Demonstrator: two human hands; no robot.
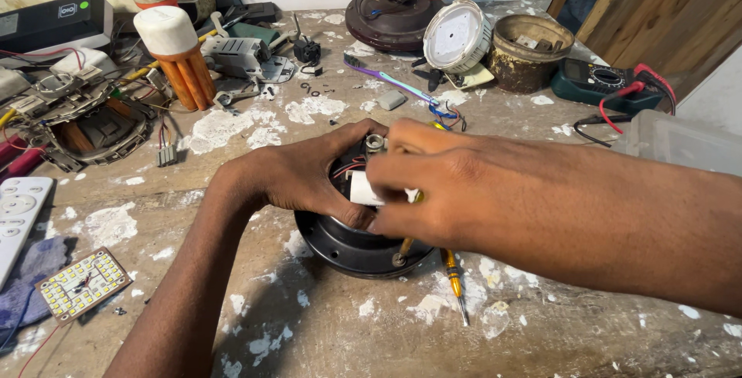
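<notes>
A round black motor housing [352, 248] sits on the worn workbench, with red wires and a white cylindrical part [363, 189] showing inside it. My left hand [305, 173] curls around the housing's left upper side and grips it. My right hand [429, 185] covers its right side, fingers closed on the parts at the top near a small metal shaft [376, 143]; it is blurred. A yellow-handled screwdriver [454, 277] lies on the bench just below my right hand, partly hidden under it.
A bare LED board [82, 283] and a white remote [17, 216] lie at the left. An orange-legged white-capped part [178, 57], a dismantled frame [81, 119], a white lamp disc [456, 35], a rusty bowl [530, 53] and a multimeter [607, 83] stand behind.
</notes>
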